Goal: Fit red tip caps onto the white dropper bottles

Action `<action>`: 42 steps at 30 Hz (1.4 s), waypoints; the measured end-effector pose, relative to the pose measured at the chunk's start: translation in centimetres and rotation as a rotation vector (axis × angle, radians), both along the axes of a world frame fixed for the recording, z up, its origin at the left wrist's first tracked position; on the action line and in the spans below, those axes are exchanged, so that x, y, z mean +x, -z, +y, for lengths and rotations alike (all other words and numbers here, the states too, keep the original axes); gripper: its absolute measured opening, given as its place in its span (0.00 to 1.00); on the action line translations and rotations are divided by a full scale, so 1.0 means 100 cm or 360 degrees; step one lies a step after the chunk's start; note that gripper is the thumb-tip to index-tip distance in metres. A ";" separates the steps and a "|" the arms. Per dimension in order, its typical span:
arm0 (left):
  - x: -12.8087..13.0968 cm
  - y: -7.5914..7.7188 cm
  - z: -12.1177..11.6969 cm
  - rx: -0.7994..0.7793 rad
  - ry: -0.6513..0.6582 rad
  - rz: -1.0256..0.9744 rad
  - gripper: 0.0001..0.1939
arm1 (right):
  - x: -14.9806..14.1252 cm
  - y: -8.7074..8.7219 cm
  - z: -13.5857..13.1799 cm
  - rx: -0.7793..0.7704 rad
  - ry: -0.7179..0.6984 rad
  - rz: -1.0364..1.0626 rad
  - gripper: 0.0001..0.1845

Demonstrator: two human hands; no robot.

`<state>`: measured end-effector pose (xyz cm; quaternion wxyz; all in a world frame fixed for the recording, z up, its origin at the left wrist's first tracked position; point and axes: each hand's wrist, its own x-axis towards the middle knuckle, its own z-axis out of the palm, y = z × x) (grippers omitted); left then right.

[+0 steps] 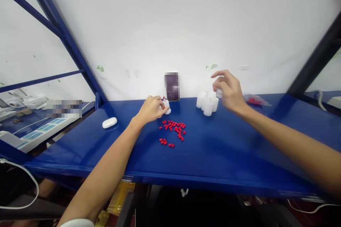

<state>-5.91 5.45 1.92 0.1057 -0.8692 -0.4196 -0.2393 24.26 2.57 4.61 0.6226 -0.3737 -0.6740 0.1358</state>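
My left hand rests near the back of the blue table, its fingers closed around a small white bottle with a red tip on top. Another white piece beside that bottle is partly covered by my fingers. Over to the right, my right hand is raised, fingers curved and apart, beside a cluster of white bottles. A white piece shows just under its fingertips; whether they touch it is unclear. Many small red caps lie scattered on the table between my arms.
A white earphone case lies on the left of the table. A clear bag of red pieces is behind my right wrist. A dark blurred phone-like object leans on the wall. Blue shelf posts frame the left.
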 end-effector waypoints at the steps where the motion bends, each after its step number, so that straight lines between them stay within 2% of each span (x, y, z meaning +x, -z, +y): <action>1: -0.001 -0.001 0.000 0.0053 0.0004 0.0091 0.11 | -0.001 -0.002 0.003 -0.0004 0.0002 0.0006 0.09; 4: -0.002 -0.001 0.001 0.0165 0.0043 0.0267 0.10 | -0.002 -0.001 0.013 -0.0049 -0.0009 0.0012 0.10; 7: -0.002 0.002 0.003 0.0209 0.0072 0.0289 0.10 | -0.001 0.008 0.024 -0.0113 -0.0016 -0.0014 0.11; 11: -0.001 0.000 0.002 0.0351 -0.0010 0.0070 0.11 | 0.002 0.016 0.032 -0.0205 -0.0091 -0.0009 0.15; 17: -0.001 -0.016 -0.007 0.0350 -0.0144 -0.0338 0.12 | 0.001 0.021 0.033 -0.0243 -0.0103 -0.0030 0.16; 20: -0.005 -0.023 -0.009 0.0337 -0.0185 -0.0390 0.15 | 0.000 0.025 0.036 -0.0272 -0.0096 -0.0067 0.17; 23: -0.012 -0.027 -0.009 0.0291 -0.0152 -0.0310 0.15 | 0.000 0.030 0.038 -0.0325 -0.0128 -0.0110 0.16; 25: -0.018 -0.028 -0.008 0.0197 -0.0122 -0.0200 0.16 | 0.000 0.033 0.039 -0.0348 -0.0135 -0.0129 0.15; 27: -0.025 -0.028 -0.005 -0.0007 -0.0125 -0.0087 0.18 | 0.000 0.035 0.038 -0.0362 -0.0131 -0.0127 0.15; 31: -0.043 -0.027 0.003 -0.0670 -0.0166 -0.0018 0.24 | 0.002 0.037 0.038 -0.0349 -0.0083 -0.0133 0.14; 35: -0.064 -0.026 0.008 -0.1191 -0.0095 -0.0126 0.20 | 0.006 0.037 0.041 -0.0308 -0.0032 -0.0138 0.13; 37: -0.071 -0.025 0.009 -0.1264 -0.0055 -0.0147 0.19 | 0.007 0.039 0.042 -0.0293 -0.0033 -0.0130 0.13; 42: -0.069 -0.015 0.015 -0.1187 -0.0045 -0.0230 0.18 | 0.005 0.043 0.040 -0.0352 -0.0096 -0.0148 0.14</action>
